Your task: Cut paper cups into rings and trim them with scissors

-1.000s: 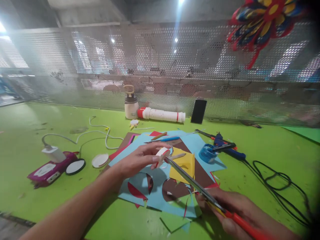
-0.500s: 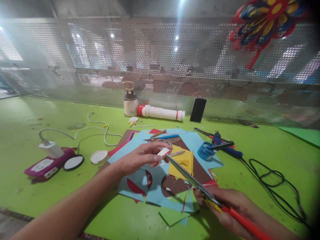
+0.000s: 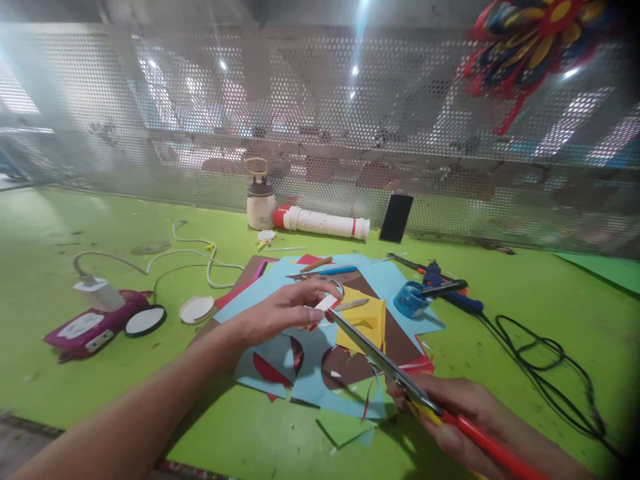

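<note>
Green tabletop [image 3: 60, 220] is occupied at the far left by a purple device [image 3: 90, 328] with a white charger [image 3: 98, 293] resting on it, and by two round lids [image 3: 170, 315] just beside it. Near the middle, a small red-and-white paper piece [image 3: 324, 307] is pinched between thumb and fingertips of the left hand [image 3: 280, 312], held above a pile of coloured paper sheets [image 3: 325, 333]. The tips of the scissors [image 3: 385, 363] are touching that piece; whether the blades are parted cannot be told. The red handles are gripped by the closed right hand [image 3: 460, 407] at the lower right. A blue tape dispenser [image 3: 411, 300], a glue gun [image 3: 453, 293] and a black cable [image 3: 545, 367] lie further right.

Risk: the fingertips are close to the blade tips, so a cut finger is judged possible if the piece slips or is turned. A crooked cut is likely if the small piece is held loosely
</note>
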`<state>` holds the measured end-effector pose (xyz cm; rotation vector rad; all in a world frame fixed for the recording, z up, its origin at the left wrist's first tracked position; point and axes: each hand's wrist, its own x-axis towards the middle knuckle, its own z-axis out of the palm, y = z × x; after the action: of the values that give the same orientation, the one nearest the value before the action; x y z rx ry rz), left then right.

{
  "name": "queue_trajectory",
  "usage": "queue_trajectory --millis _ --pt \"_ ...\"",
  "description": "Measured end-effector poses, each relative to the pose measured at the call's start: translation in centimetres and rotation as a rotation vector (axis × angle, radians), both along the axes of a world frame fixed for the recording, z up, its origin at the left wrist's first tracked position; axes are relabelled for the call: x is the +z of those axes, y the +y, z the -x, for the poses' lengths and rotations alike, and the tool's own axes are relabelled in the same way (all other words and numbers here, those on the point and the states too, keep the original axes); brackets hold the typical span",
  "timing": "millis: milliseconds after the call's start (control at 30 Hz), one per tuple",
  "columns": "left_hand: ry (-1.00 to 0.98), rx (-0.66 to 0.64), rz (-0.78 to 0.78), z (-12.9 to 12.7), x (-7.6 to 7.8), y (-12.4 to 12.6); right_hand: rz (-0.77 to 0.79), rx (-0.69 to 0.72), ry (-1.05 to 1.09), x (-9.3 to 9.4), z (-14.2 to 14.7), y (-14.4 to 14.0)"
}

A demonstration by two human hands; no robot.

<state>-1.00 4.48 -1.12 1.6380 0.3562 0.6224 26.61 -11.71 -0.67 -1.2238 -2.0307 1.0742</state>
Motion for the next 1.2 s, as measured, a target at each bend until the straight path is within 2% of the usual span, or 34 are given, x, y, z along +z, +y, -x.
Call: queue_trajectory --millis 133,600,900,1200 --pt "0.019 -0.027 -0.004 0.1 0.0 0.1 -0.006 0.018 0.021 0.3 0.2 0.1" --pt "0.043 -0.014 -0.038 0.0 0.4 0.0 -0.015 -0.057 0.177 0.4 1.6 -0.4" --pt "0.02 -0.025 0.012 -0.3 0.2 -0.1 -0.012 -0.006 0.003 1.0 0.6 -0.2" --pt "0.012 -0.016 0.021 -0.3 0.0 -0.1 -0.037 0.024 0.04 0.6 0.5 0.0"
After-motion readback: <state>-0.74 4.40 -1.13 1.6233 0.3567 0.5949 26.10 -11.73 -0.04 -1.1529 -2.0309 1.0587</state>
